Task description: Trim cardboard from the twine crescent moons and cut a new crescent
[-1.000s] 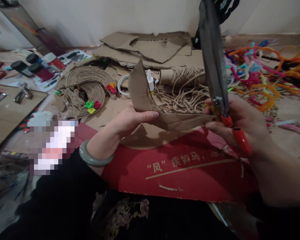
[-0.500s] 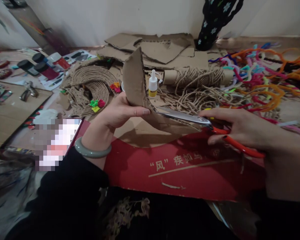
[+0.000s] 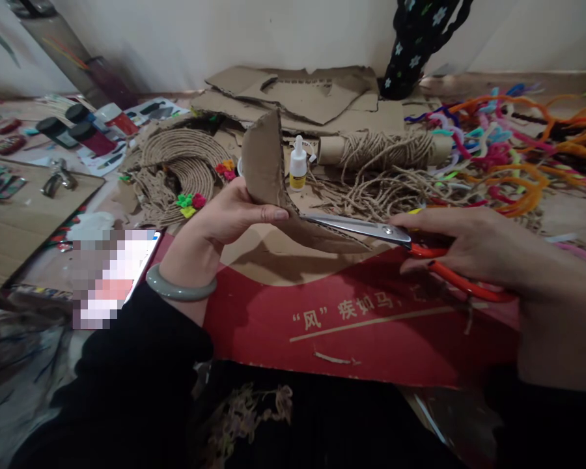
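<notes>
A curved piece of brown cardboard (image 3: 264,156) is pinched in my left hand (image 3: 229,215), the thumb lying along its near side. In my right hand (image 3: 461,251) is a pair of scissors (image 3: 356,226) with red handles. Their blades point left, and the tips meet the cut edge of the cardboard beside my left thumb. A strip of that cardboard hangs below the blades and curves to the right. Beneath both hands lies a red board (image 3: 371,339) with pale printed writing and a small scrap on it.
Behind my hands stand a glue bottle (image 3: 297,166) and a twine-wrapped tube (image 3: 385,150). Coiled twine work (image 3: 185,156) and paint jars (image 3: 92,138) are to the left, near a phone (image 3: 137,267). Pipe cleaners (image 3: 502,143) heap at right; cardboard sheets (image 3: 297,98) lie at the back.
The cardboard in my left hand has tipped and dropped slightly. The scissors have shifted a little left, their blades looking more closed along its edge.
</notes>
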A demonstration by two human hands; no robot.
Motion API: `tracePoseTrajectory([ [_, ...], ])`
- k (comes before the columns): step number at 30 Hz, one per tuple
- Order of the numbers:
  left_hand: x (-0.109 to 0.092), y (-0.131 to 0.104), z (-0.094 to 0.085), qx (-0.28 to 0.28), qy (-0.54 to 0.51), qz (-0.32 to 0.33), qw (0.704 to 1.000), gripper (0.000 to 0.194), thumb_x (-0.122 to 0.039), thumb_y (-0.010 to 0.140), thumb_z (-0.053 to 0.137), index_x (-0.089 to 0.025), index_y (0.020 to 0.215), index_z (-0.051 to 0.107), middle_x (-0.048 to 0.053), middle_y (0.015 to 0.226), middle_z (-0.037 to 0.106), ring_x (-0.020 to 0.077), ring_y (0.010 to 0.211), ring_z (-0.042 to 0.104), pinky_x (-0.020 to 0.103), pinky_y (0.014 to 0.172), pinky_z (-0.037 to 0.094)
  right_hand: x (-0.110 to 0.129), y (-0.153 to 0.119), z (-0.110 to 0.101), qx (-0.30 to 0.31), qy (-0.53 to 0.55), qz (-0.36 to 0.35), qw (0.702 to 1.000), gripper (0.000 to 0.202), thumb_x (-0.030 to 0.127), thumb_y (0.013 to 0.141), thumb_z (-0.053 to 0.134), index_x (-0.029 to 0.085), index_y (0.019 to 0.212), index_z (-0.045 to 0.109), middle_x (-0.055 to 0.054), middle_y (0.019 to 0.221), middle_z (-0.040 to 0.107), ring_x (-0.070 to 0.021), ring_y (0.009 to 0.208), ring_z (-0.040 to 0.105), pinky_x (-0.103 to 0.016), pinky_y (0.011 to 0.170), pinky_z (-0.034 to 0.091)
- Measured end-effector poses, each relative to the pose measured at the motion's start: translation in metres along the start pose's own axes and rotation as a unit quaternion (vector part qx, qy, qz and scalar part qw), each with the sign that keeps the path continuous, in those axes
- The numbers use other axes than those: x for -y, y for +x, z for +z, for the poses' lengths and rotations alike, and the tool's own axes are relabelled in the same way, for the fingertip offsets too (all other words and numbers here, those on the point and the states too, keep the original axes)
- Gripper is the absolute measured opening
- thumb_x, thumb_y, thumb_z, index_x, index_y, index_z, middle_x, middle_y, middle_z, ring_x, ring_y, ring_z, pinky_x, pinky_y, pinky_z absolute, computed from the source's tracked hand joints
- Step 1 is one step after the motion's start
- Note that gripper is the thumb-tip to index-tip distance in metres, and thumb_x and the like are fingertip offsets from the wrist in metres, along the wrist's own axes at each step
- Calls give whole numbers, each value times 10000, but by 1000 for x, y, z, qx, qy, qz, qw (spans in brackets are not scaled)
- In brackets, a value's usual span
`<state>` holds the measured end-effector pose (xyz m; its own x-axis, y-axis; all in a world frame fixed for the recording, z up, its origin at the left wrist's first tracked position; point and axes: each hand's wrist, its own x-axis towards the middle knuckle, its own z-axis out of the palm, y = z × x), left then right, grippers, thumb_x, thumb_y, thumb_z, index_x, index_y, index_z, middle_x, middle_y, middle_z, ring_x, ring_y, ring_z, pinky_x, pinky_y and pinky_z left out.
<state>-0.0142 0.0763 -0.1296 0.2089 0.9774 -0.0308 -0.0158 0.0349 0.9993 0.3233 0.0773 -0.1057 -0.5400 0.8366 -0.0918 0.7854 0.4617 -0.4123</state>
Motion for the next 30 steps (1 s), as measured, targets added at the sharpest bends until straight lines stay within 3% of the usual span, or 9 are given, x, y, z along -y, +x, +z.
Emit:
tracePoseTrajectory([
  [5, 3, 0, -3, -8, 29, 18, 999, 296, -387, 562, 945, -235, 760, 786, 34, 773, 760, 275, 875, 738, 407, 819, 613, -1, 1, 3, -22, -1, -17, 1000, 388, 396, 721, 785, 313, 1100, 785, -17, 910, 790, -216, 699, 703, -298, 619, 509],
  [10, 9, 3, -6, -7, 29, 57, 998, 299, -402, 574, 942, -238, 772, 788, 22, 792, 770, 255, 841, 739, 397, 795, 622, -4, 1, 8, -46, -19, -22, 999, 436, 412, 756, 720, 275, 1168, 769, -40, 996, 799, -233, 769, 733, -308, 663, 540],
  [19, 13, 9, -7, -6, 9, 69, 998, 345, -413, 528, 961, -242, 768, 783, 7, 799, 774, 247, 818, 740, 414, 788, 634, -12, -3, 15, -96, -97, -84, 987, 509, 530, 852, 623, 239, 1258, 723, -71, 1042, 790, -253, 838, 751, -339, 702, 579],
  [23, 13, 9, -5, -17, 8, 67, 998, 349, -422, 515, 964, -243, 749, 777, 0, 762, 763, 233, 790, 737, 400, 776, 633, -8, -5, 15, -127, -99, -74, 984, 425, 463, 891, 570, 240, 1202, 754, -75, 1036, 797, -255, 835, 759, -328, 657, 580],
  [30, 11, 7, -7, -32, 16, 87, 996, 373, -424, 535, 956, -245, 811, 779, 1, 805, 770, 246, 845, 739, 390, 781, 631, -2, -5, 16, -159, -111, -127, 973, 417, 307, 886, 545, 152, 1211, 754, -110, 1007, 806, -250, 830, 771, -302, 674, 592],
])
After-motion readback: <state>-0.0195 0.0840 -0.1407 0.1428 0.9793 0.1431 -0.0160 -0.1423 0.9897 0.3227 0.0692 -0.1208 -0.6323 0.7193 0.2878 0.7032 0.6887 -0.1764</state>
